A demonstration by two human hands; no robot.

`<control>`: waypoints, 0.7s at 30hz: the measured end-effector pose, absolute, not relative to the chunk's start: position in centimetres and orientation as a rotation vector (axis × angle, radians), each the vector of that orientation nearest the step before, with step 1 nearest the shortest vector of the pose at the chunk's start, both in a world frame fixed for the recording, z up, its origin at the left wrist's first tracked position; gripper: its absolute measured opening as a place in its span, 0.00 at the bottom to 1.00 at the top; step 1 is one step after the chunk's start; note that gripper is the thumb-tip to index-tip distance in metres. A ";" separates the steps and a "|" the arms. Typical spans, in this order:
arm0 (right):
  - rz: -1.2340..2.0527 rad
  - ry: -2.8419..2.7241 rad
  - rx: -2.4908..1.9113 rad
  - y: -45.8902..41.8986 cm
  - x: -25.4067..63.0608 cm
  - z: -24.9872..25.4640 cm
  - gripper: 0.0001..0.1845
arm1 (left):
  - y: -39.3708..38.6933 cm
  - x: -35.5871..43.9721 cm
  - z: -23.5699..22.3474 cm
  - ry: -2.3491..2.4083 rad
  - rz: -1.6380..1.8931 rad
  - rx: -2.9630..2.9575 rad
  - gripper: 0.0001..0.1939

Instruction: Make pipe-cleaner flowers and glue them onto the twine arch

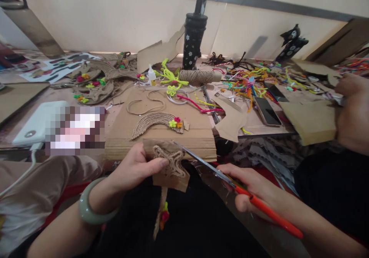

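Note:
My left hand (135, 169), with a pale green bangle on the wrist, is closed on a piece of cardboard with a jute twine star glued on it (170, 166). A twine strip with small coloured flowers (163, 214) hangs below the piece. My right hand (250, 187) grips orange-handled scissors (230, 181). Their blades are slightly apart and the tips reach the upper right edge of the star piece.
A cardboard slab (161, 135) carries a twine rainbow shape (155, 120). Behind stand a black bottle (193, 35), a twine spool (198, 76), a glue bottle (151, 75) and scattered pipe cleaners (250, 79). Two phones (268, 110) lie at right. Another person's hand (353, 112) holds cardboard (313, 121).

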State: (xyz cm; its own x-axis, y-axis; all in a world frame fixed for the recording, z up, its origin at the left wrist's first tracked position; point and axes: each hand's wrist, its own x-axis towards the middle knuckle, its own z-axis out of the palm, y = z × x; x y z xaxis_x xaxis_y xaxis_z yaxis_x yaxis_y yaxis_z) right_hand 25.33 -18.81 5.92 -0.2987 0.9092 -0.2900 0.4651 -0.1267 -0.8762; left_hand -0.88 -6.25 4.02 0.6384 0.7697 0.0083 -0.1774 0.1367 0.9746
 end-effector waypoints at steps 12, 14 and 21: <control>1.461 -1.905 -1.787 -17.0 26.2 9.0 0.21 | -4.7 -2.1 6.0 0.555 0.408 1.433 0.06; 1.478 -1.931 -1.836 -16.8 26.6 9.2 0.21 | -4.2 -2.2 6.4 0.537 0.331 1.508 0.06; 1.580 -1.963 -1.845 -16.1 27.4 9.8 0.23 | -3.3 -2.4 7.1 0.525 0.178 1.737 0.08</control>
State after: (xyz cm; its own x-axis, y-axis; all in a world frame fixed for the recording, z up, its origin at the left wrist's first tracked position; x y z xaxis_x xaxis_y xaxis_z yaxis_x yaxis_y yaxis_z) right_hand 27.44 -16.11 9.78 -0.3021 0.7516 -0.5863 0.7334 -0.2096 -0.6466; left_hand -2.40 -3.32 7.08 0.8842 0.4378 -0.1626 0.2484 -0.1460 0.9576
